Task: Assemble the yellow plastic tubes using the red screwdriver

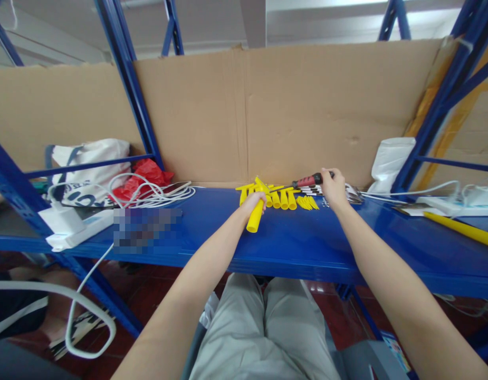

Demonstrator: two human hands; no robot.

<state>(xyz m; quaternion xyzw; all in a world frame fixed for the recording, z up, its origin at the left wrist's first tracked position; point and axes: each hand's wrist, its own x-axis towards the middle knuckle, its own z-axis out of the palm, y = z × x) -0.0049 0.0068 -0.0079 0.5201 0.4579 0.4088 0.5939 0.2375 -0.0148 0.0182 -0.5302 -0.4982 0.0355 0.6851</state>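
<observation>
My left hand (pixel 256 201) is closed round a yellow plastic tube (pixel 255 219), whose open round end points toward me. In my right hand (pixel 334 184) is a screwdriver (pixel 308 181) with a red and black handle, its shaft reaching left to the far end of the held tube. Whether the tip touches the tube I cannot tell. Behind my left hand several similar yellow tubes (pixel 284 200) lie in a row on the blue shelf. Small flat yellow pieces (pixel 307 202) sit to their right. Tiny metallic bits (pixel 325 201) lie near my right hand.
A cardboard panel (pixel 307 111) closes off the back. To the left are a coiled white cable (pixel 160 196), a red bag (pixel 149 174), a cloth bag (pixel 97 169) and a power strip (pixel 83 229). A white pouch (pixel 392 163) and a long yellow rod (pixel 461 228) are at right.
</observation>
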